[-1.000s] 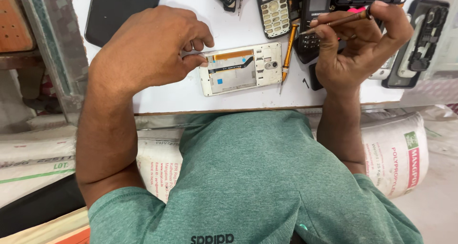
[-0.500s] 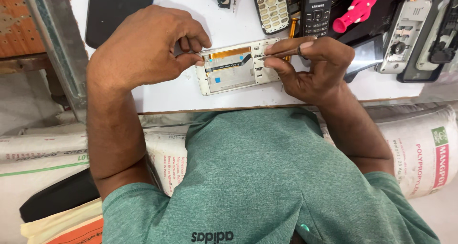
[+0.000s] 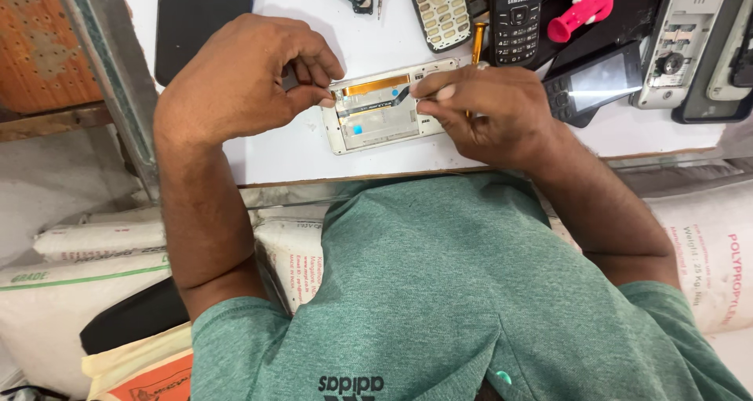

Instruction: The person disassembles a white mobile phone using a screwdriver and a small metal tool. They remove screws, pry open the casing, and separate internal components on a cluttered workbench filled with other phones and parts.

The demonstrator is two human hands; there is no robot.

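Opened phone frame (image 3: pixel 382 105) lies flat on the white desk (image 3: pixel 314 146), between both hands. Left hand (image 3: pixel 243 79) pinches its left edge; right hand (image 3: pixel 490 111), grip pressed together, pinches the thin ribbon cable (image 3: pixel 390 101). Best handled gently: steady frame, light pull, no kinking.

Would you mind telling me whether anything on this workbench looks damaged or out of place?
The white phone frame between the left hand and right hand lies opened, its orange flex cable exposed. Behind it, a loose keypad panel and a stripped grey phone body lie scattered.
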